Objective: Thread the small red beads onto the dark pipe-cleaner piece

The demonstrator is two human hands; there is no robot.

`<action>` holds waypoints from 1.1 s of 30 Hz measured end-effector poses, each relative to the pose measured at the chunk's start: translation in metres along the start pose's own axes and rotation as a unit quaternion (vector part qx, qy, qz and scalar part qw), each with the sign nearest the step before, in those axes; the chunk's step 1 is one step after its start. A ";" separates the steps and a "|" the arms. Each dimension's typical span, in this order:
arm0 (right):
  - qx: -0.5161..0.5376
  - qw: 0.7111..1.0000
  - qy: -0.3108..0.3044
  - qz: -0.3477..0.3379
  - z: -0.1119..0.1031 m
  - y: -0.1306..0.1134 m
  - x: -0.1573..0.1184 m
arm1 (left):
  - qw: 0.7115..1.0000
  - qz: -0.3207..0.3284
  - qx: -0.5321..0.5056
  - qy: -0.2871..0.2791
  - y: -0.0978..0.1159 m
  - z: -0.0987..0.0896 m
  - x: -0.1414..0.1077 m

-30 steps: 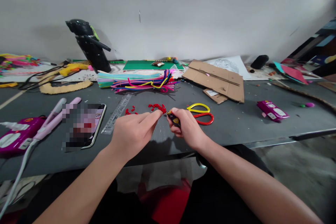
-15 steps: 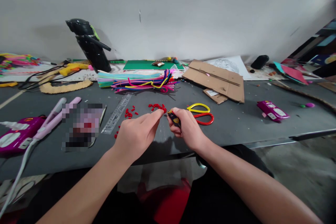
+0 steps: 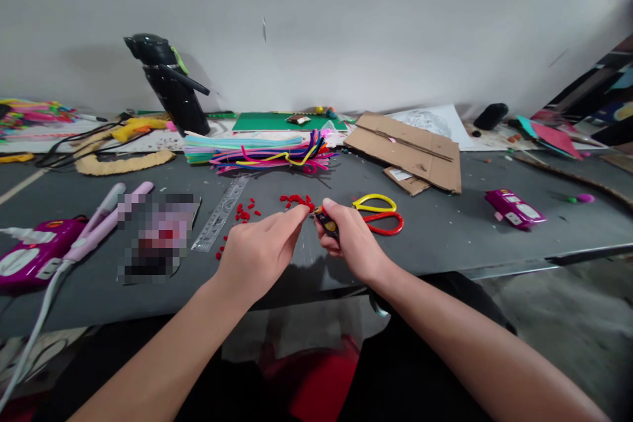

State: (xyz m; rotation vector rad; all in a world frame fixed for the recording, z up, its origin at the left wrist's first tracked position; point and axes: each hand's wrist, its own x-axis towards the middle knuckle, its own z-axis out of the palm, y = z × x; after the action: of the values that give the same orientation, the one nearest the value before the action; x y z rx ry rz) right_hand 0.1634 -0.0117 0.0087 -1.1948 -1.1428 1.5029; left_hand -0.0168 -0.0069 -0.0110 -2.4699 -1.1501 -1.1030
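Note:
My left hand (image 3: 260, 247) is closed, with thumb and forefinger pinched together. Red shows right at its fingertips, but whether that is held or lies behind them I cannot tell. Facing it, my right hand (image 3: 349, 237) grips a small black object with a gold emblem (image 3: 328, 224), its narrow end pointing at the left fingertips. Just beyond the hands lies a cluster of short fuzzy red pieces (image 3: 295, 200). More red pieces (image 3: 242, 213) are scattered left of that. Scissors with one yellow and one red handle (image 3: 387, 223) rest beside my right hand, their blades hidden.
A clear ruler (image 3: 221, 214), a pixelated flat item (image 3: 161, 237) and a pink hair straightener (image 3: 106, 221) lie left. Behind are bundled pipe cleaners (image 3: 262, 150), a black flask (image 3: 173, 89) and cardboard (image 3: 405, 151). Purple power sockets (image 3: 517, 209) sit right.
Both hands keep almost the same pose. The black object in my right hand looks very slightly turned; the things on the table have not moved.

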 end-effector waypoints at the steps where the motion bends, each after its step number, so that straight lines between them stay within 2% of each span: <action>1: -0.002 1.000 -0.002 0.001 0.000 0.000 0.000 | 1.000 0.000 0.000 0.002 0.000 0.000 0.000; 6: -0.004 1.000 -0.018 0.012 -0.002 -0.001 -0.001 | 1.000 0.002 0.006 0.001 -0.001 0.001 -0.001; 10: 0.005 1.000 -0.009 0.017 -0.001 -0.002 -0.001 | 1.000 0.006 0.009 0.003 0.000 0.000 0.000; 27: -0.021 1.000 -0.009 -0.009 -0.002 0.002 0.000 | 1.000 0.013 0.010 0.002 0.000 -0.001 0.001; 33: 0.026 0.999 0.000 0.029 -0.001 0.001 0.002 | 1.000 -0.008 0.007 0.000 0.001 -0.003 0.002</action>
State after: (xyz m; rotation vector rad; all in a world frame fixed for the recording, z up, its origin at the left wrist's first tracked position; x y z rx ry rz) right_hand 0.1636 -0.0097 0.0074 -1.2007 -1.0714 1.5669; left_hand -0.0171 -0.0076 -0.0072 -2.4553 -1.1750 -1.0947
